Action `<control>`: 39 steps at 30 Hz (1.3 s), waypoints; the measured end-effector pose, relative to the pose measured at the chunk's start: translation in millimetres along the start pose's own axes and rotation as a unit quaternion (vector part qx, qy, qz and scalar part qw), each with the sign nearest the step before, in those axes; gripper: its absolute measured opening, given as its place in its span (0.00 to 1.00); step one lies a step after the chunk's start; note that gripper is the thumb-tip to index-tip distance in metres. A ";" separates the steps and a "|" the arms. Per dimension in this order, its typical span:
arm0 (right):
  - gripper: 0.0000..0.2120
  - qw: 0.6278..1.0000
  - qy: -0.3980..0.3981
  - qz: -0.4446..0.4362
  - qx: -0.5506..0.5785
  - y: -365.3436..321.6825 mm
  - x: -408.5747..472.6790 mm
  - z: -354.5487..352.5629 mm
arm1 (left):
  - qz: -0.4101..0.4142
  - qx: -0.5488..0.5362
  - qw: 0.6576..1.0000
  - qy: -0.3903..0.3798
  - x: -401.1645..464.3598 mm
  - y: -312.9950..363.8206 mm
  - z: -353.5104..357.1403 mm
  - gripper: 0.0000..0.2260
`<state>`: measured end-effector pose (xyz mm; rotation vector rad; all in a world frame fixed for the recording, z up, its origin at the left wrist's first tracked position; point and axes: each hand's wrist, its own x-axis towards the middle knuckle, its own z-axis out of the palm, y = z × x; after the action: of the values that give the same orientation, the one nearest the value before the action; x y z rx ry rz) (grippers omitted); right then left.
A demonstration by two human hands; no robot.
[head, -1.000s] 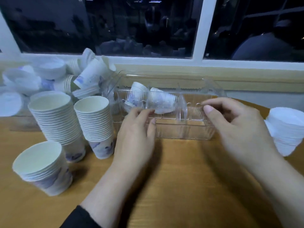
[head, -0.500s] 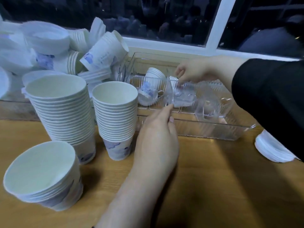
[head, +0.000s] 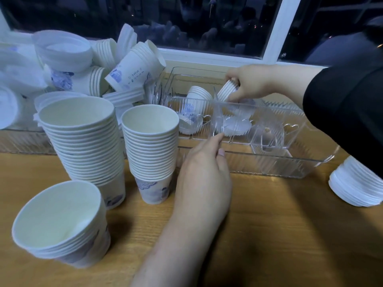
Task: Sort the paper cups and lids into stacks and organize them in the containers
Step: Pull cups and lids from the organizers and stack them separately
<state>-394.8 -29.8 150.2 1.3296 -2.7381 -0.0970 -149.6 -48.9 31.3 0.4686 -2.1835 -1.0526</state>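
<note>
Inside clear container (head: 269, 166) | R hand (head: 246, 83) fingers (head: 233, 76) pinching cup stack (head: 227, 90)

Indoor room at night: wooden table (head: 269, 235) beneath dark window (head: 186, 21).

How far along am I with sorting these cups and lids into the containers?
Done: three cup stacks stand on the table, lid stack at right. In hand: right hand grips a small cup stack in the clear container; left hand touches its divider. Left: the jumbled pile.
</note>
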 end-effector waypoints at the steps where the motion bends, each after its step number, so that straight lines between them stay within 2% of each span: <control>1: 0.25 1.000 0.027 0.003 0.011 2.0 -4.4 -2.5 | 0.000 -0.002 1.000 0.002 0.1 -0.4 0.1 0.17; 5: 0.20 0.984 0.155 0.029 0.087 8.3 -28.6 -13.5 | 0.004 0.001 1.000 0.010 0.2 -3.4 1.6 0.17; 8: 0.17 0.943 0.259 0.044 0.204 1.0 -58.7 -25.0 | 0.008 0.000 1.000 0.010 -3.0 -0.3 -0.5 0.17; 10: 0.17 0.920 0.288 0.043 0.264 -8.3 -82.2 -32.4 | 0.022 -0.007 0.999 0.023 -9.5 7.5 -7.0 0.16; 13: 0.15 0.884 0.306 0.014 0.353 -34.3 -124.4 -45.7 | 0.078 -0.035 0.993 0.079 -25.7 23.3 -28.3 0.12; 16: 0.13 0.849 0.320 -0.053 0.418 -76.6 -175.3 -57.9 | 0.161 -0.049 0.976 0.141 -49.9 38.0 -68.3 0.10; 19: 0.14 0.815 0.282 -0.111 0.495 -124.7 -217.6 -57.9 | 0.210 -0.083 0.952 0.205 -71.2 36.6 -118.2 0.10; 22: 0.15 0.784 0.223 -0.133 0.563 -172.4 -236.1 -47.0 | 0.198 -0.122 0.937 0.262 -82.9 17.5 -165.5 0.08; 26: 0.14 0.793 0.173 -0.107 0.575 -227.5 -234.8 -27.3 | 0.154 -0.141 0.942 0.264 -85.4 -21.9 -204.1 0.11; 29: 0.13 0.820 0.187 -0.082 0.534 -251.2 -224.6 -17.4 | 0.136 -0.121 0.955 0.232 -82.7 -37.8 -213.6 0.14; 34: 0.15 0.870 0.198 -0.070 0.446 -270.6 -210.4 -3.3 | 0.164 -0.103 0.960 0.201 -78.0 -41.4 -217.7 0.15; 37: 0.22 0.909 0.180 -0.075 0.369 -273.4 -213.4 3.7 | 0.166 -0.085 0.963 0.195 -76.7 -48.1 -218.7 0.15; 39: 0.23 0.907 0.206 -0.078 0.358 -267.6 -220.3 7.2 | 0.154 -0.084 0.965 0.194 -76.0 -54.3 -219.3 0.16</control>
<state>-51.4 -21.8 103.6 1.4717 -2.3547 1.1400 59.3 -160.7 57.9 0.2225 -1.7363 -0.8797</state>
